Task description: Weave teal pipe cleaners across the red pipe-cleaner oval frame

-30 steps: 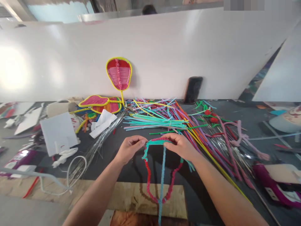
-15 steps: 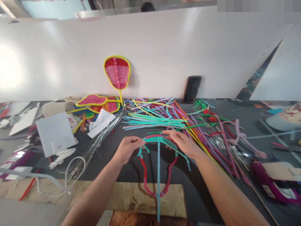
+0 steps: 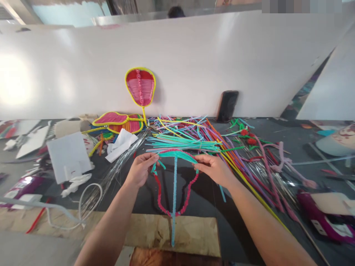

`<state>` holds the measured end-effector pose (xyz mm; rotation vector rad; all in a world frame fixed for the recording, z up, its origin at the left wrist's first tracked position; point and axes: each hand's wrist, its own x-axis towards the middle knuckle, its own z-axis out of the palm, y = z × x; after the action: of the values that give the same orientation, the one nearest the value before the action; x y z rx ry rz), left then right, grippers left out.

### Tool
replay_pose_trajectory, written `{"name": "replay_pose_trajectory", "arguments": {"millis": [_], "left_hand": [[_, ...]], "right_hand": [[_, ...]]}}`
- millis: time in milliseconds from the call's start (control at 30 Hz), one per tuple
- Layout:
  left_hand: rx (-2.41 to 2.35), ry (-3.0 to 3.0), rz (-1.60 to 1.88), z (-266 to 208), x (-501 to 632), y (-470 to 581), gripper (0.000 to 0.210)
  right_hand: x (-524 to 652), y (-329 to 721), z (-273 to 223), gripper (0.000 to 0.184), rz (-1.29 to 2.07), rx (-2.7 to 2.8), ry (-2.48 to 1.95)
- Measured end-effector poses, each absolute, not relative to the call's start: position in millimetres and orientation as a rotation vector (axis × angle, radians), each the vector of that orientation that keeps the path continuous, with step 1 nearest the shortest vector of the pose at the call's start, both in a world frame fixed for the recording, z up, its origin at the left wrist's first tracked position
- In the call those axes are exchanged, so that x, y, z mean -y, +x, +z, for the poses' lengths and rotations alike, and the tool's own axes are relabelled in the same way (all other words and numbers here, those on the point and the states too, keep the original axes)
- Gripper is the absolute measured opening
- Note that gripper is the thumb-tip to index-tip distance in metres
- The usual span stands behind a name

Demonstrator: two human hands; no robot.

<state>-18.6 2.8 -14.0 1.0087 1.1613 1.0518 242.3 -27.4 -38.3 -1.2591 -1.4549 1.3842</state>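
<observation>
Between my hands is a fan-shaped frame of pipe cleaners point(image 3: 159, 195), with a red and pink outline and a light-blue stem point(image 3: 174, 192) down its middle. Several teal pipe cleaners point(image 3: 180, 154) span its top edge. My left hand point(image 3: 142, 169) pinches the top left corner, where short teal ends stick out. At the top right corner, my right hand point(image 3: 212, 168) is closed with thumb and fingers on the teal strands; one loose end hangs below that hand. The frame's lower part is over a wooden board point(image 3: 196, 231).
Behind the frame lies a bundle of teal pipe cleaners point(image 3: 185, 142). A finished pink and yellow fan point(image 3: 141, 87) stands against the white panel, near a phone point(image 3: 227, 106). Purple glue guns point(image 3: 323, 218) lie at both sides. A white cable point(image 3: 80, 201) loops at left.
The frame has shifted left and slightly up in view. My right hand's fingers, stretched along the top edge before, now pinch the right corner. My left hand keeps its pinch.
</observation>
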Motion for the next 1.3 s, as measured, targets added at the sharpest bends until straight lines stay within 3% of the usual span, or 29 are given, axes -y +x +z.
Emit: {"name": "replay_pose_trajectory", "arguments": {"millis": [167, 433, 1000, 1300], "left_hand": [[-1.14, 0.975, 1.068, -13, -3, -17, 0.024], [-1.08, 0.838, 1.136, -18, -1, -11, 0.026], [-1.126, 0.935, 1.051, -16, -3, -16, 0.025], [-1.428, 1.687, 1.173, -10, -4, -16, 0.032]], "right_hand": [[26, 242, -38, 0.035, 1.7, 1.146, -1.148], [30, 241, -34, 0.026, 1.864, 1.002, -1.041], [28, 242, -36, 0.029, 1.735, 1.107, -1.175], [33, 236, -28, 0.025, 1.791, 1.094, -1.128]]}}
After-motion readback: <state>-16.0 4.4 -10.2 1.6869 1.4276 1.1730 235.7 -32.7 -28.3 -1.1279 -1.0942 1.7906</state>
